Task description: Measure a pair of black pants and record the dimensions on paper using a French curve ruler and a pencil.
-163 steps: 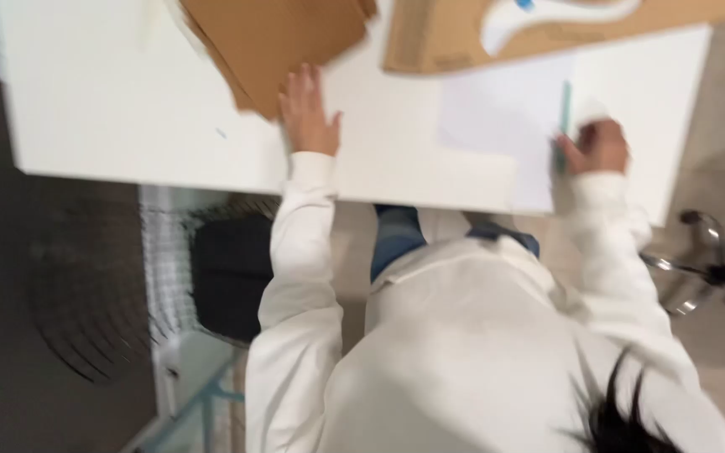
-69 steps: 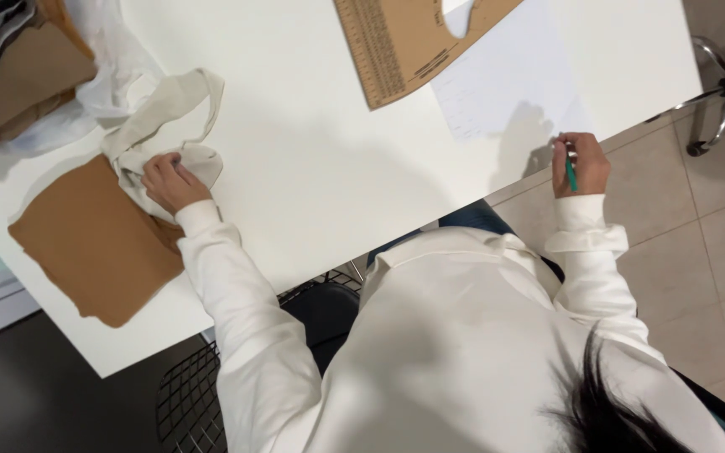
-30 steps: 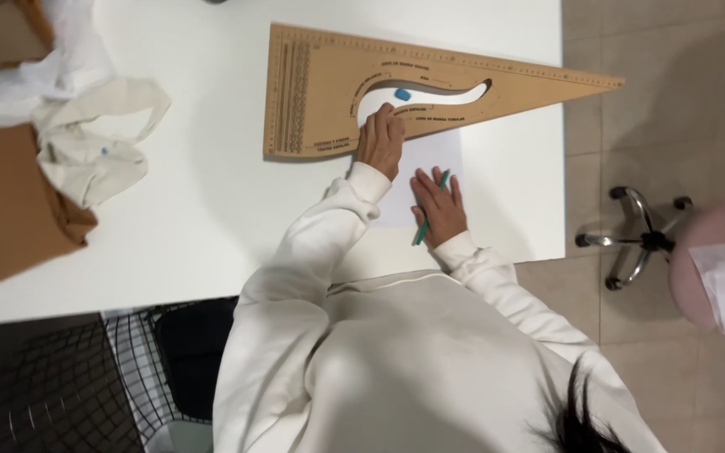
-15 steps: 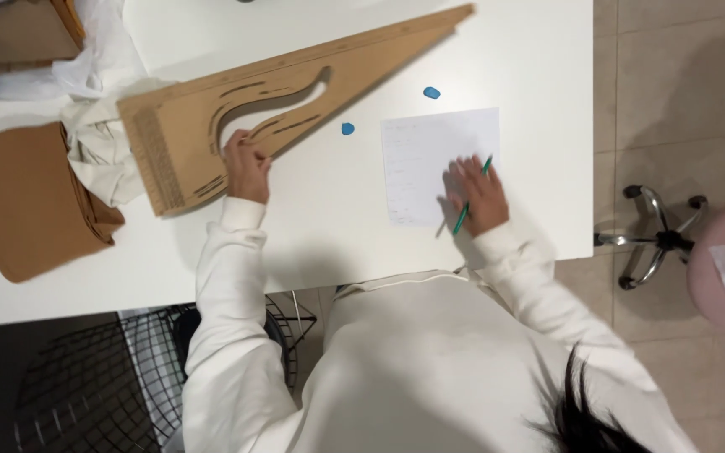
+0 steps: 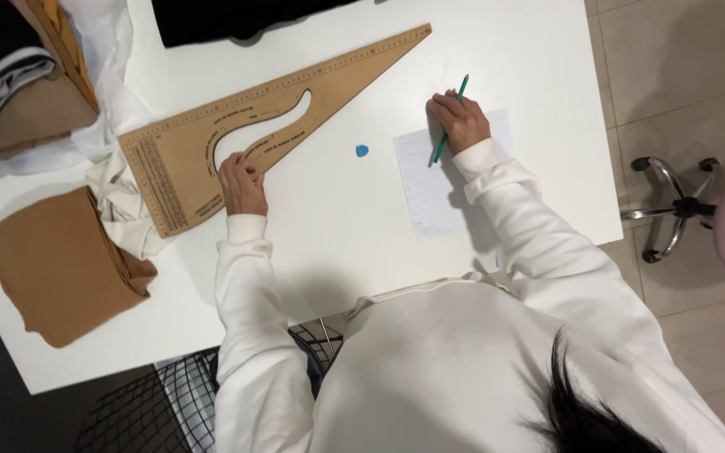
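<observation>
1. Since half a second ago the ruler (image 5: 237, 138) is lying flatter across the table (image 5: 337, 235), its thin tip now pointing up and to the right, and the right hand (image 5: 461, 122) is sitting higher on the paper (image 5: 434, 189).
2. The left hand (image 5: 242, 183) is pressing on the ruler's lower edge, just below the curved cut-out; its fingers (image 5: 237, 168) are lying flat and spread, closing around nothing.
3. The right hand is resting on the top of the paper, its fingers curled tight around a green pencil (image 5: 450, 119), which is sticking up past the knuckles with its lower end touching the sheet.
4. The ruler is a long brown triangle, its wide end lying over white cloth (image 5: 123, 201) at the left, its point reaching towards the table's far edge.
5. A small blue chalk (image 5: 362, 151) is lying on the bare table between the ruler and the paper, touching neither.
6. A folded tan cloth (image 5: 56, 260) is lying at the left, near the front edge, just beside the white cloth.
7. A black cloth (image 5: 228, 17) is lying at the far edge, above the ruler.
8. A wire basket (image 5: 178, 403) is showing below the table's front edge.
9. A chair base (image 5: 673, 205) is standing on the tiled floor at the right, well apart from the table's things.
</observation>
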